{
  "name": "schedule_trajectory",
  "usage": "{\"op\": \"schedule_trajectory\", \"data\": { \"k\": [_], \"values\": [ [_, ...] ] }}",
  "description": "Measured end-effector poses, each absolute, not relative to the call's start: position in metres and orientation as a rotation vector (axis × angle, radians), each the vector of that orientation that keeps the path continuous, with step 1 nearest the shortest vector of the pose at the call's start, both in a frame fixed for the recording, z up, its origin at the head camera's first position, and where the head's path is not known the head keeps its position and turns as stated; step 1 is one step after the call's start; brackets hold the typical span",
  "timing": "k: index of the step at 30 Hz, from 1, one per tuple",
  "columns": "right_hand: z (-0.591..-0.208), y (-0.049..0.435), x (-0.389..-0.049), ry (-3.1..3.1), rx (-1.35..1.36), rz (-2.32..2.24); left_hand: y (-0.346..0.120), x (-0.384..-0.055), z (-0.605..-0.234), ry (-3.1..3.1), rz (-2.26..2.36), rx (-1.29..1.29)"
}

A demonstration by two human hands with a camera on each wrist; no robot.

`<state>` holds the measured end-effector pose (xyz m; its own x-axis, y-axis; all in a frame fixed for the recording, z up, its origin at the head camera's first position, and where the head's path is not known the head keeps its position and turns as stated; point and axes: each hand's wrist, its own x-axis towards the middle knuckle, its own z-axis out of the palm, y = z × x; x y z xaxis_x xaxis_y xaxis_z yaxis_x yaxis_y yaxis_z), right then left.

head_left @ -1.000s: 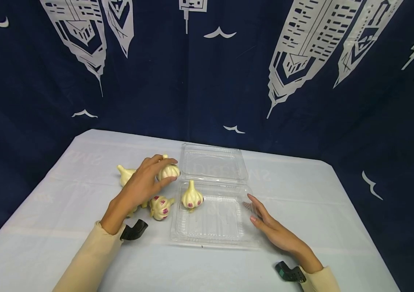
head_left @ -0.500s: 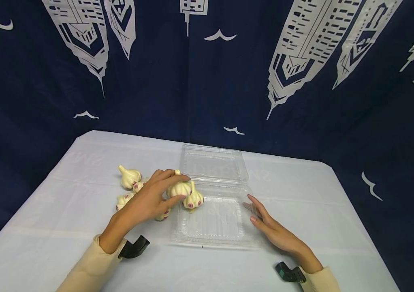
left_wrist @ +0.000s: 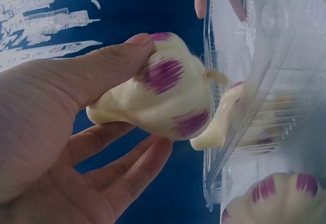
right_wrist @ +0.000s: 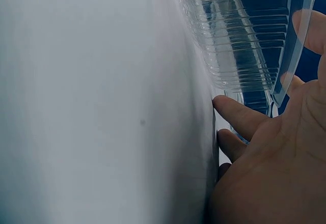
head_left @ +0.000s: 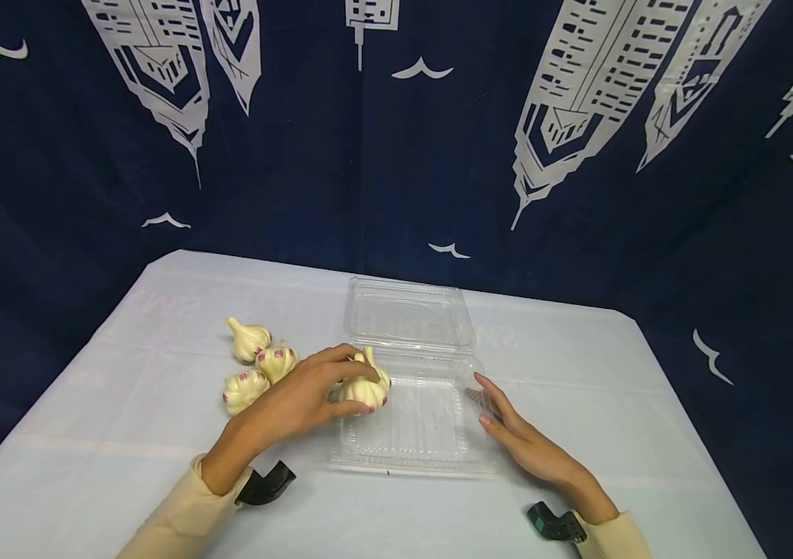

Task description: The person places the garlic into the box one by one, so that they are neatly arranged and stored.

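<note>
Thumb and fingers of my left hand (head_left: pixel 299 400) pinch a cream garlic bulb (left_wrist: pixel 170 89) with purple patches, over the left side of a clear plastic clamshell box (head_left: pixel 424 423). Just beyond it, another garlic bulb (head_left: pixel 383 382) sits in the box, partly hidden by the held one. In the left wrist view its pale neck (left_wrist: pixel 219 124) shows near the box wall. My right hand (head_left: pixel 536 449) rests at the box's right side with extended fingers (right_wrist: pixel 239 116) touching its edge. One more bulb (left_wrist: pixel 277 201) shows at the lower right of the left wrist view.
Several garlic bulbs (head_left: pixel 246 341) lie grouped on the white-covered table (head_left: pixel 578 373), left of the box. The box's lid (head_left: pixel 410 314) lies folded back behind it. A dark blue printed cloth (head_left: pixel 361 178) hangs beyond the table's far edge.
My left hand has carried the garlic bulb right and toward me, from beside the lid to over the box's left part. My right hand has stayed at the box's side.
</note>
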<state>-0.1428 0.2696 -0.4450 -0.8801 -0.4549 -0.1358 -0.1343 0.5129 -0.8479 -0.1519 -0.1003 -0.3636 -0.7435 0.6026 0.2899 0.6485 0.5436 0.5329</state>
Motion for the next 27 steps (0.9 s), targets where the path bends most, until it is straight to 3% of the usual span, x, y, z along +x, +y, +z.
{"op": "schedule_trajectory", "data": {
  "k": [27],
  "values": [
    [-0.445,0.273,-0.142,2.402,-0.488,-1.331,-0.096,-0.149,-0.376,-2.757,-0.881,-1.246]
  ]
}}
